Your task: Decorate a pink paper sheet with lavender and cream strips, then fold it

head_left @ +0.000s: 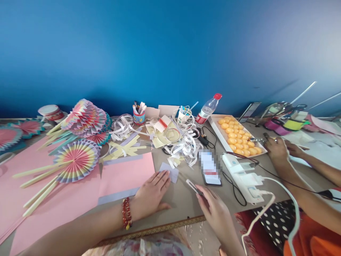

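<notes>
My left hand (153,190) lies flat on the table with its fingers stretched out. Its fingertips rest on a small purple paper piece (174,171), and its back edge is beside a pink sheet with purple borders (128,174). To the right, my right hand (213,202) is closed around a slim white-and-grey tool (194,186) that looks like a utility knife; its tip points up and left, a little apart from the purple piece. Beyond that hand a phone (211,177) lies on the table.
Folded paper fans (77,160) and large pink sheets (53,202) cover the left side. Paper strips (186,145), a pen cup (139,117) and a bottle (207,110) stand behind. A power strip (242,177) and a box of orange ovals (237,137) are right, near another person's hands (277,147).
</notes>
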Action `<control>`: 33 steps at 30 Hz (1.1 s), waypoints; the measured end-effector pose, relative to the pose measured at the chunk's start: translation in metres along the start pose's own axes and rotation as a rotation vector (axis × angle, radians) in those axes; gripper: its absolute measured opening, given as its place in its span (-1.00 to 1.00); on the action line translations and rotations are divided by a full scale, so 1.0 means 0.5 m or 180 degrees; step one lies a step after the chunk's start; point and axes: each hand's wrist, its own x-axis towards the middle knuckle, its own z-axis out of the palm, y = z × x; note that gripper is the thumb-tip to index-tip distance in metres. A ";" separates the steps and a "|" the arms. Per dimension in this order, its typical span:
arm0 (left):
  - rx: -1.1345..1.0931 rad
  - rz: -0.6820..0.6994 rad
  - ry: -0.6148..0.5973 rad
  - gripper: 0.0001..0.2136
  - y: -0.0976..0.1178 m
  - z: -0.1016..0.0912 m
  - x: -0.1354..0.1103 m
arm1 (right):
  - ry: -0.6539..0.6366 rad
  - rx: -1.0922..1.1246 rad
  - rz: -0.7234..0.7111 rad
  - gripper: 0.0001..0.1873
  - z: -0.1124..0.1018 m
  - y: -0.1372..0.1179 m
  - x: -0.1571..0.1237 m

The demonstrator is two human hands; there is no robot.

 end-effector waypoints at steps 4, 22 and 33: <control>-0.0033 -0.0046 -0.0009 -0.19 0.003 0.004 0.001 | 0.0064 -0.0193 -0.0056 -0.68 0.006 0.000 -0.002; 0.0142 -0.0065 -0.0103 -0.11 0.006 0.010 -0.002 | -0.0343 -0.0470 -0.0309 -0.63 0.015 0.002 -0.001; 0.0152 0.0072 -0.0077 -0.12 0.024 0.010 0.014 | -0.0391 -0.0409 -0.0387 -0.63 0.011 0.019 -0.013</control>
